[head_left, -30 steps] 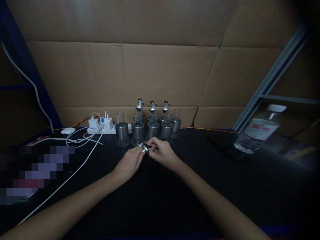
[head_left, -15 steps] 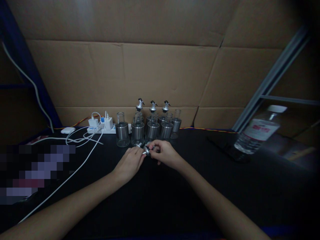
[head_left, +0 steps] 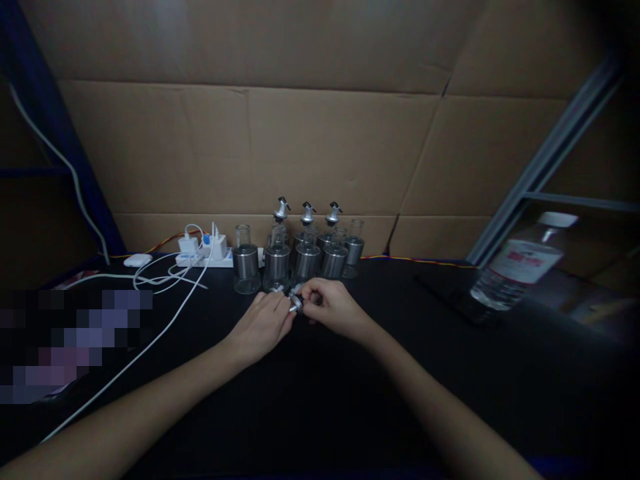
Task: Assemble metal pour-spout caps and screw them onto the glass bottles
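Note:
Between my two hands is a silver-and-black pourer spout (head_left: 297, 305), its metal collar showing at the fingertips. My left hand (head_left: 265, 320) is closed on its silver end. The fingers of my right hand (head_left: 333, 307) pinch its dark end, partly hidden by the hand. Right behind my hands stand several glass bottles with steel bands, among them an open-necked bottle (head_left: 246, 263) at the left end. Three bottles in the rear carry pourer spouts like the middle one (head_left: 307, 213). More small silver-white pieces (head_left: 277, 289) lie just beyond my left fingers, too blurred to make out fully.
A white power strip (head_left: 205, 257) with chargers and tangled white cables (head_left: 173, 313) lies to the left. At the right stands a clear water bottle (head_left: 520, 267), appearing tilted. Cardboard panels (head_left: 320, 147) close off the back of the black table (head_left: 320, 407).
Both hands stay close together on the pourer spout, with the right fingers slightly shifted around its dark end. The whole view has moved very slightly.

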{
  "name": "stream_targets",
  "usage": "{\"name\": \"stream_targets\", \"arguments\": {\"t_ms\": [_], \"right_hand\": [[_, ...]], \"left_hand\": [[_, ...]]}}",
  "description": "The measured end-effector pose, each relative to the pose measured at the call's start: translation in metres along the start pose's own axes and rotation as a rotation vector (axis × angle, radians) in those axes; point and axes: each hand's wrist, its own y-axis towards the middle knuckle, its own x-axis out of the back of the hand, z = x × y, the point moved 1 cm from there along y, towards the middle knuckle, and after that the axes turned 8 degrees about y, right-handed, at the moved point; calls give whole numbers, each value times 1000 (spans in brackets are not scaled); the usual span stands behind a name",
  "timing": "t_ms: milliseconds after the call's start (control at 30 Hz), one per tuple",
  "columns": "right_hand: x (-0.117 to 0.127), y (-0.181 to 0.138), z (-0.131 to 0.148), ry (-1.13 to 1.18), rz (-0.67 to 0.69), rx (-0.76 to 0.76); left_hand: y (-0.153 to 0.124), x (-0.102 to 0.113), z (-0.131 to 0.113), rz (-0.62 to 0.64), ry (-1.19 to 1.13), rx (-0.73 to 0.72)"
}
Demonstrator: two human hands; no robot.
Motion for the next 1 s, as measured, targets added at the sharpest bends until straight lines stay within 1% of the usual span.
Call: {"name": "stream_targets", "arguments": {"t_ms": [67, 100, 300, 500, 733, 867, 1000], "right_hand": [[4, -1, 0, 168, 70, -66], [6, -2, 0, 224, 87, -73], [8, -1, 2, 366, 87, -31], [0, -1, 11, 556, -21, -82], [-2, -3, 25, 643, -177, -123], [-1, -4, 28, 694, -207, -129], [-8, -3, 29, 752, -232, -175]], "left_hand": [[0, 1, 1, -10, -7, -14], [-1, 2, 1, -12, -15, -21], [0, 8, 5, -17, -100, -53], [1, 11, 11, -46, -165, -66], [3, 14, 15, -82, -231, -56], [3, 15, 15, -101, -248, -54], [5, 14, 14, -115, -249, -67]]}}
